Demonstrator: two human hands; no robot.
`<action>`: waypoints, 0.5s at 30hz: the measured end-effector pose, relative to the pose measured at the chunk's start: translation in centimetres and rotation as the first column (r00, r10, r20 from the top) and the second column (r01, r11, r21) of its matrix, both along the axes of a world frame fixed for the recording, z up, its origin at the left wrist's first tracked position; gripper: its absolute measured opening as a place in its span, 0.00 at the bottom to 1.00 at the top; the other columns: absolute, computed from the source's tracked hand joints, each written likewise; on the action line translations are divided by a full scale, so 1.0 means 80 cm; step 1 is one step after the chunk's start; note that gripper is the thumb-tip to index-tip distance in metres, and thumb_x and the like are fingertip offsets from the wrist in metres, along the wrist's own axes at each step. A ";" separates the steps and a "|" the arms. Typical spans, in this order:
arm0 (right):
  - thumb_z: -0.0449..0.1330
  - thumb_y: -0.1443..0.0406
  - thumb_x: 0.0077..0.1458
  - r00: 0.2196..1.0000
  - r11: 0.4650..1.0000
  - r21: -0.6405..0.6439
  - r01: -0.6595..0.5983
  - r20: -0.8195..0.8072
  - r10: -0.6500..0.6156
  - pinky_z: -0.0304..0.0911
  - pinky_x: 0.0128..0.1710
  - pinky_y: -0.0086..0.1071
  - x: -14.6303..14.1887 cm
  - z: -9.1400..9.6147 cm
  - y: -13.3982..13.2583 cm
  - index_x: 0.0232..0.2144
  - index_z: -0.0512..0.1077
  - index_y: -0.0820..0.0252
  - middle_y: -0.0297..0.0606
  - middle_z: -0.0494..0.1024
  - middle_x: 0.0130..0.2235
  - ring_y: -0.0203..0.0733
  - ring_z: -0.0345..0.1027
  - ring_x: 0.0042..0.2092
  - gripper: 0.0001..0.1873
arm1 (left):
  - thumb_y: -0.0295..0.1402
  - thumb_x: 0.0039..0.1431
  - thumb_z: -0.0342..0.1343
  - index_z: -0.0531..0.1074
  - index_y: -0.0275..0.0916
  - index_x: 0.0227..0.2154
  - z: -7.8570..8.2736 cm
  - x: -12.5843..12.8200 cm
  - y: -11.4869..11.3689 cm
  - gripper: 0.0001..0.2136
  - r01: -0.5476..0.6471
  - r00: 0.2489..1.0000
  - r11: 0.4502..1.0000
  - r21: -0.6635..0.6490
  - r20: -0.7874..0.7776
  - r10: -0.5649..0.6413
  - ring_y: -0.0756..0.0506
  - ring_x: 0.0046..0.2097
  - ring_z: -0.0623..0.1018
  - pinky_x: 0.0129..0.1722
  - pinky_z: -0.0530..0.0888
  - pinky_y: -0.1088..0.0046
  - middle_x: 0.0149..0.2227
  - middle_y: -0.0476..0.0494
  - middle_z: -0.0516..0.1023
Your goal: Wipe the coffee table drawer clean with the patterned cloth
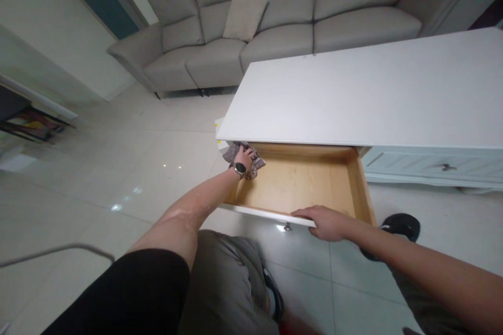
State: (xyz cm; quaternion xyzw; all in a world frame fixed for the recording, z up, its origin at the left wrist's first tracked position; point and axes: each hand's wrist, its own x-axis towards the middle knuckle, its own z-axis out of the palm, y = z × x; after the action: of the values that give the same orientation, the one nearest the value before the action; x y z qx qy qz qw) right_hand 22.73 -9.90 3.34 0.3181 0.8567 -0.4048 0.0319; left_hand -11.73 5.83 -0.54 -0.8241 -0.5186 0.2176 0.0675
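A wooden drawer (298, 178) is pulled out from the white coffee table (353, 89). At the drawer's left side wall, my left hand (244, 157) presses a bunched, patterned brown-grey cloth (257, 162), its fingers curled over it. Part of the cloth hangs over the wall's top edge and part lies inside the drawer. My right hand (328, 222) grips the top edge of the drawer's white front panel, to the right of its small knob (287, 226). The drawer's bare wooden bottom shows between my hands.
A grey sofa (283, 36) with a beige cushion (245, 17) stands behind the table. Another closed drawer (432, 167) is at the right. A white box with yellow marks (220, 131) is partly hidden at the table's left end. A low black rack (31, 120) stands far left.
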 end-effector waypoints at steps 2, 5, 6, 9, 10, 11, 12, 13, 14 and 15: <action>0.58 0.70 0.47 1.000 1.000 -0.005 -0.008 0.009 0.008 0.64 0.55 0.42 -0.001 0.002 0.000 0.61 0.72 0.49 0.40 0.80 0.57 0.52 0.74 0.54 0.37 | 0.25 0.59 0.53 0.84 0.48 0.44 -0.004 -0.004 -0.002 0.18 0.016 0.999 1.000 -0.019 -0.029 -0.016 0.33 0.69 0.59 0.69 0.42 0.38 0.62 0.41 0.74; 0.57 0.71 0.47 0.999 1.000 -0.012 -0.014 0.030 0.015 0.65 0.55 0.44 -0.001 0.004 0.000 0.62 0.71 0.51 0.42 0.79 0.58 0.54 0.73 0.55 0.38 | 0.27 0.59 0.54 0.84 0.46 0.43 -0.004 -0.013 -0.016 0.16 0.088 0.994 0.995 -0.037 -0.065 -0.090 0.32 0.69 0.59 0.70 0.41 0.39 0.60 0.40 0.75; 0.57 0.71 0.47 0.999 1.000 -0.014 -0.013 0.029 0.013 0.65 0.55 0.44 -0.001 0.003 0.000 0.62 0.71 0.51 0.42 0.79 0.58 0.54 0.73 0.55 0.38 | 0.28 0.59 0.54 0.84 0.45 0.42 -0.005 -0.016 -0.024 0.15 0.110 0.991 0.993 -0.051 -0.073 -0.113 0.32 0.69 0.59 0.70 0.41 0.39 0.59 0.40 0.76; 0.57 0.71 0.46 1.000 1.000 -0.018 -0.008 0.012 0.008 0.65 0.55 0.42 0.000 -0.002 0.000 0.61 0.72 0.50 0.41 0.80 0.57 0.52 0.74 0.55 0.38 | 0.29 0.57 0.56 0.84 0.45 0.40 -0.010 -0.020 -0.058 0.13 0.139 0.985 0.984 -0.109 -0.084 -0.149 0.32 0.67 0.62 0.69 0.42 0.39 0.57 0.41 0.78; 0.57 0.71 0.46 1.000 1.000 -0.017 -0.008 0.007 0.008 0.64 0.55 0.42 0.000 -0.003 0.000 0.61 0.72 0.49 0.40 0.80 0.56 0.52 0.74 0.55 0.38 | 0.29 0.57 0.57 0.84 0.45 0.39 -0.013 -0.021 -0.071 0.12 0.142 0.984 0.981 -0.134 -0.085 -0.155 0.32 0.66 0.64 0.69 0.43 0.39 0.56 0.42 0.78; 0.57 0.71 0.46 1.000 1.000 -0.017 -0.009 0.004 0.009 0.64 0.55 0.41 0.000 -0.005 0.000 0.61 0.72 0.49 0.40 0.80 0.56 0.52 0.73 0.55 0.38 | 0.30 0.56 0.58 0.84 0.45 0.37 -0.015 -0.021 -0.082 0.11 0.144 0.983 0.976 -0.163 -0.089 -0.160 0.32 0.64 0.66 0.69 0.45 0.39 0.55 0.42 0.79; 0.57 0.71 0.46 1.000 1.000 -0.015 -0.011 0.003 0.011 0.64 0.54 0.41 0.001 -0.006 0.001 0.61 0.72 0.49 0.40 0.80 0.56 0.52 0.73 0.55 0.38 | 0.30 0.55 0.59 0.84 0.45 0.36 -0.016 -0.023 -0.092 0.10 0.145 0.982 0.970 -0.196 -0.095 -0.166 0.33 0.63 0.68 0.69 0.46 0.40 0.54 0.43 0.80; 0.57 0.71 0.47 1.000 1.000 -0.012 -0.012 0.004 0.013 0.64 0.54 0.41 0.001 -0.007 0.001 0.61 0.72 0.50 0.40 0.80 0.56 0.52 0.73 0.55 0.37 | 0.31 0.55 0.59 0.83 0.44 0.35 -0.017 -0.025 -0.100 0.09 0.147 0.980 0.963 -0.226 -0.098 -0.173 0.34 0.61 0.69 0.69 0.47 0.40 0.53 0.43 0.80; 0.57 0.70 0.47 1.000 1.000 -0.009 -0.012 0.007 0.012 0.64 0.54 0.42 0.001 -0.008 0.001 0.61 0.72 0.50 0.41 0.80 0.56 0.52 0.73 0.55 0.37 | 0.31 0.54 0.60 0.83 0.43 0.35 -0.017 -0.027 -0.105 0.08 0.152 0.979 0.957 -0.248 -0.094 -0.179 0.34 0.60 0.70 0.68 0.48 0.41 0.52 0.43 0.81; 0.58 0.70 0.47 1.000 1.000 -0.007 -0.010 0.012 0.010 0.64 0.54 0.42 0.001 -0.008 0.000 0.61 0.71 0.50 0.41 0.80 0.57 0.53 0.73 0.55 0.37 | 0.31 0.54 0.60 0.82 0.42 0.35 -0.016 -0.030 -0.107 0.08 0.161 0.980 0.954 -0.253 -0.076 -0.186 0.35 0.59 0.71 0.68 0.49 0.42 0.51 0.43 0.81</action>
State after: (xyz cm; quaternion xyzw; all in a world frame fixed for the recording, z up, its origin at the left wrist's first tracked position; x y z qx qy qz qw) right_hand 22.81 -9.87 2.69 0.3160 0.8567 -0.4056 0.0402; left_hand -14.09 -2.77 -1.83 -0.8568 -0.4092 0.3138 0.0093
